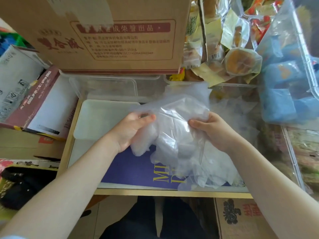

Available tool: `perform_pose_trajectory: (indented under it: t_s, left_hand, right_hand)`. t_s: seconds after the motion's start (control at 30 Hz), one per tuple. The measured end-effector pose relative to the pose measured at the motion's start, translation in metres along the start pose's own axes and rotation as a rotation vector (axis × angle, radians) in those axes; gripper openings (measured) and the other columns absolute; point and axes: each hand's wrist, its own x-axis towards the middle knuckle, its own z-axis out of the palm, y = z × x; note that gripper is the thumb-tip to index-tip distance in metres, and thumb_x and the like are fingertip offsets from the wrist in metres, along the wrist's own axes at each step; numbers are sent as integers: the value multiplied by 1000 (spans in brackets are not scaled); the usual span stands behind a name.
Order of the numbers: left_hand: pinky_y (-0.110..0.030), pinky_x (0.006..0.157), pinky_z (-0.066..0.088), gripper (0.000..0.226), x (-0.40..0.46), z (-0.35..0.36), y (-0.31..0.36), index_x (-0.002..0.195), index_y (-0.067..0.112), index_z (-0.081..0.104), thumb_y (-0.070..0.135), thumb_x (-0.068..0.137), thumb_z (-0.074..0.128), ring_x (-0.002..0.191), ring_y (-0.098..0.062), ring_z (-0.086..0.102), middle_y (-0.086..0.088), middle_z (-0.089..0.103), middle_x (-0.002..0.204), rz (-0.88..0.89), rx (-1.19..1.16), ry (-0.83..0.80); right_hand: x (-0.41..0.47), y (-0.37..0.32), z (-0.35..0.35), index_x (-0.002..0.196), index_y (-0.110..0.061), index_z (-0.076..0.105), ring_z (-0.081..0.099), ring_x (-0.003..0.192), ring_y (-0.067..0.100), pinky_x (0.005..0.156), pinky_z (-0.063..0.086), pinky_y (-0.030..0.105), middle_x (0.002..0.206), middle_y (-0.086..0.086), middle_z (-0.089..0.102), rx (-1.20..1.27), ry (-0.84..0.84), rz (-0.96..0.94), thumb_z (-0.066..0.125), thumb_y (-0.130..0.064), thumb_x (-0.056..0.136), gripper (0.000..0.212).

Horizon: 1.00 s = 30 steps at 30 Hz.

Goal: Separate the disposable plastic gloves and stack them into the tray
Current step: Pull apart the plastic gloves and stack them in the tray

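Observation:
A crumpled bundle of clear disposable plastic gloves (179, 128) hangs between my two hands above the table. My left hand (133, 128) grips the bundle's left side, thumb and fingers curled into the film. My right hand (212, 130) pinches its right side. More loose gloves (207, 171) lie heaped on the table below, over a purple sheet. The white translucent tray (100, 118) sits to the left, just beyond my left hand, and looks bare inside.
A large cardboard box (110, 35) stands at the back. Clear plastic containers (110, 87) sit behind the tray. Packaged snacks (238, 61) and blue packs (283, 94) crowd the right. A maroon box (38, 100) lies at the left. The table's front edge (172, 193) is near me.

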Motion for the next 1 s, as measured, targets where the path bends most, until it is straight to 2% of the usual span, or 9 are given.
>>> perform_pose_trajectory:
  t_s: [0.03,0.17,0.3,0.43,0.5,0.63,0.73,0.9,1.0]
  left_hand:
    - [-21,55,52,6,3,1,-3,89,17,64,17,84,61,66,-7,66,5,70,75,23,46,71]
    - [-16,74,49,25,10,-1,-11,96,18,54,-5,88,54,78,-6,65,3,66,87,94,38,219]
    - [-14,71,49,33,9,-5,-6,97,17,54,-14,87,49,76,-1,66,7,69,83,198,38,245]
    - [-19,63,49,5,7,-7,-4,93,5,58,6,90,55,69,-9,66,2,70,75,77,-165,245]
    - [-21,51,43,15,6,-6,-12,80,7,60,18,90,59,57,-14,62,1,68,63,-22,-136,240]
    - [-26,63,45,4,9,-8,-30,89,8,63,11,89,62,70,-20,61,-6,67,79,12,15,426]
    - [-23,61,47,7,11,-11,-34,91,14,60,8,92,56,69,-12,59,-1,64,81,65,37,463]
    - [-17,52,45,17,16,-20,-20,76,14,58,10,92,56,59,-11,57,1,62,68,48,-90,447]
    - [-20,55,38,24,21,-9,0,73,13,55,32,68,69,65,-22,51,-2,60,66,-19,-186,489]
  right_hand:
    - [1,2,1,81,-7,60,61,54,8,54,50,19,61,-4,66,-16,3,-4,59,4,84,12]
    - [2,5,8,91,-9,62,66,65,9,62,55,21,74,-4,71,-26,-30,-17,60,2,85,13]
    - [2,9,15,93,-10,63,66,68,6,65,54,18,76,-5,71,-2,-55,-35,57,1,86,14]
    - [4,14,22,98,-6,62,67,72,11,69,55,21,81,1,71,136,26,-23,54,2,88,15]
    - [6,19,27,102,-3,62,66,71,13,66,55,20,82,3,70,156,82,7,55,1,88,16]
    - [7,34,37,108,-2,58,63,70,17,64,53,24,85,8,66,138,144,122,57,-2,89,19]
    - [8,38,44,110,-8,57,61,73,15,67,50,26,89,7,64,182,163,149,54,-7,92,18]
    - [2,16,49,91,-18,71,67,73,9,68,54,20,81,-3,72,295,7,-64,41,1,90,35]
    - [-3,4,46,76,-23,78,68,78,7,70,52,18,82,-6,74,139,-127,-136,43,8,83,47]
